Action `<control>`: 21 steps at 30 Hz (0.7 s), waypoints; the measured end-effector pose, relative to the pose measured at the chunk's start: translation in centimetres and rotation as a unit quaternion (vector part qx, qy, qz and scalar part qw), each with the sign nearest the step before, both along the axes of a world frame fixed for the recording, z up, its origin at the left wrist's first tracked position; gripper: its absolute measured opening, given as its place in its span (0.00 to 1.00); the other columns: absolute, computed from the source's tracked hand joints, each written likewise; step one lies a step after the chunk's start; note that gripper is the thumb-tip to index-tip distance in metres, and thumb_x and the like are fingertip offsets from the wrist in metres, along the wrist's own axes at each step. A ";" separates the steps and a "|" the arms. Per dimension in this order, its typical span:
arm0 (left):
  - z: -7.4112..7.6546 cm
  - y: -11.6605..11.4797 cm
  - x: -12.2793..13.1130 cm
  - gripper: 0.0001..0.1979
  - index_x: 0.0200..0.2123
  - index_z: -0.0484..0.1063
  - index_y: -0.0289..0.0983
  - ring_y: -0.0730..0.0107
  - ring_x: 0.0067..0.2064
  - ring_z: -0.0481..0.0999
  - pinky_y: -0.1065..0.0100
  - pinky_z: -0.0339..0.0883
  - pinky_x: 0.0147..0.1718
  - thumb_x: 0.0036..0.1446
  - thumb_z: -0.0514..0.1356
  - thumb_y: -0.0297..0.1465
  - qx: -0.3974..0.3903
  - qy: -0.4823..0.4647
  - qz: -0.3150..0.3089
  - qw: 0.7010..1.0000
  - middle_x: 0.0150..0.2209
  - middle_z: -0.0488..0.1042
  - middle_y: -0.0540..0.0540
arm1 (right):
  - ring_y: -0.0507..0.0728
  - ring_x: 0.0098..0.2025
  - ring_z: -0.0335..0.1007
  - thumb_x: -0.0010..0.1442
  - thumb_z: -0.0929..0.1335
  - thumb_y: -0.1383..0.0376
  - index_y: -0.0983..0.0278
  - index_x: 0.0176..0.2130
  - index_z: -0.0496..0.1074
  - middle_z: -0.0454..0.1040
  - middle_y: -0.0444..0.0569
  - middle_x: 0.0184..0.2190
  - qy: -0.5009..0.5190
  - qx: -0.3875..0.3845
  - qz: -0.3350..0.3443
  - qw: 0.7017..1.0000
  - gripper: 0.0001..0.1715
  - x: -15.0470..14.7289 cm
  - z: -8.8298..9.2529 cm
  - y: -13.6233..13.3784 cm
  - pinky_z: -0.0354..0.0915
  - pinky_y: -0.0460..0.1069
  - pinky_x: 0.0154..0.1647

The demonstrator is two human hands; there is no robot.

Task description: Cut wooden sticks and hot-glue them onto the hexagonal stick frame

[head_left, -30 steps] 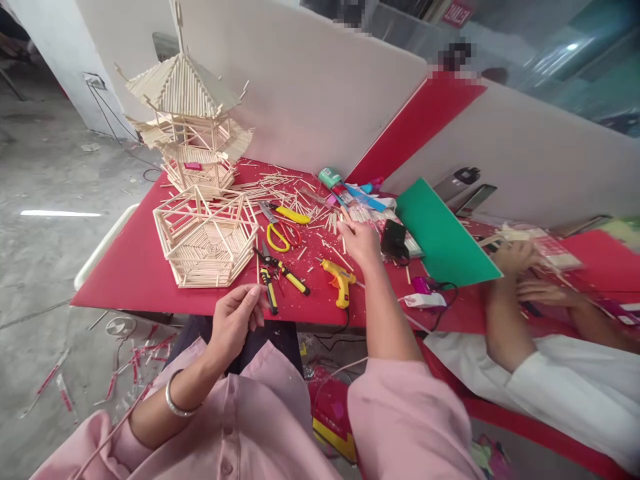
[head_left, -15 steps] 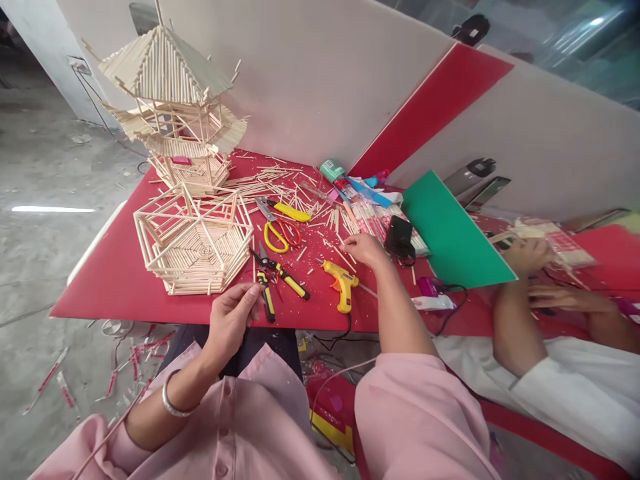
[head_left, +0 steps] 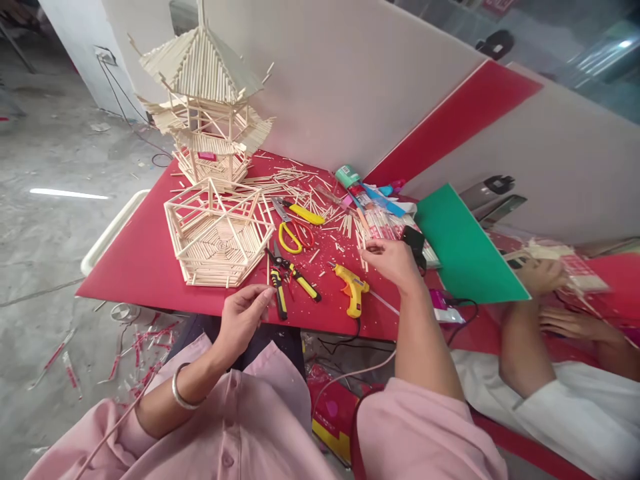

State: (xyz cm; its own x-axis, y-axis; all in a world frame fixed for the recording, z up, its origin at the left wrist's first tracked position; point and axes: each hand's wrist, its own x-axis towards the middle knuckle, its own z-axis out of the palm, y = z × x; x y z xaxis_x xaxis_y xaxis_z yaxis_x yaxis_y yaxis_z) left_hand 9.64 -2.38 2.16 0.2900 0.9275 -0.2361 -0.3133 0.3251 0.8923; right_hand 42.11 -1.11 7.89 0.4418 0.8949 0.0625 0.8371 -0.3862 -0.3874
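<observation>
My left hand (head_left: 247,317) is closed in a pinch beside the yellow-and-black pliers (head_left: 281,297); what it holds, if anything, I cannot make out. Over the table, my right hand (head_left: 393,263) pinches a thin wooden stick (head_left: 365,261) at its fingertips, above the yellow glue gun (head_left: 353,288). A hexagonal stick frame (head_left: 220,243) with a woven-looking stick floor stands beyond my left hand. Behind it rises a tiered stick pagoda (head_left: 210,87). Scissors (head_left: 293,230) with red and yellow handles and a yellow utility knife (head_left: 306,213) lie between the frame and my right hand.
Loose sticks (head_left: 280,181) litter the back of the red table (head_left: 135,267). A green bottle (head_left: 347,175), packs of sticks (head_left: 383,223), a black adapter (head_left: 414,243) and a green board (head_left: 467,247) stand to the right. Past the board, a co-worker's hands (head_left: 543,273) are busy. Cables hang below the edge.
The view has shifted, so the table appears farther right and slightly lower. My right hand has drawn a stick up at its fingertips; my left hand stays pinched near the pliers.
</observation>
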 end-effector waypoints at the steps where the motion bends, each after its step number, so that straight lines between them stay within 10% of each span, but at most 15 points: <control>1: 0.1 -0.1 0.0 0.16 0.31 0.78 0.34 0.81 0.19 0.63 0.77 0.55 0.16 0.50 0.68 0.42 -0.010 -0.003 -0.002 1.000 0.22 0.71 0.51 | 0.58 0.34 0.76 0.52 0.70 0.59 0.64 0.36 0.79 0.80 0.49 0.30 0.084 0.027 0.030 0.996 0.13 -1.7 0.3 -0.8 0.68 0.48 0.35; 9: -0.2 -0.9 -1.7 0.17 0.31 0.79 0.33 0.81 0.17 0.63 0.75 0.56 0.13 0.43 0.71 0.41 -0.043 -0.043 -0.027 0.998 0.21 0.69 0.52 | 0.51 0.26 0.70 0.58 0.69 0.59 0.63 0.35 0.79 0.78 0.44 0.26 0.382 -0.081 0.252 0.885 0.11 -18.1 -2.1 -5.5 0.67 0.45 0.29; 21: -0.3 0.3 -6.4 0.17 0.25 0.74 0.31 0.79 0.20 0.69 0.77 0.65 0.19 0.36 0.75 0.35 -0.139 -0.128 0.124 0.974 0.19 0.71 0.51 | 0.57 0.36 0.75 0.60 0.68 0.51 0.60 0.47 0.79 0.80 0.46 0.34 0.461 -0.026 0.198 0.865 0.21 -23.4 -5.9 -5.5 0.71 0.49 0.38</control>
State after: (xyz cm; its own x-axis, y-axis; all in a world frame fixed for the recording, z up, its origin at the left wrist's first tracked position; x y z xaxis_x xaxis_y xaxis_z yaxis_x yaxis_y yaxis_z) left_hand 3.27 -2.07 1.89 0.1476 0.8867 -0.4382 -0.6134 0.4297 0.6627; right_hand 18.68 -6.59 1.98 -0.0587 0.9786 -0.1970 0.2523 -0.1764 -0.9514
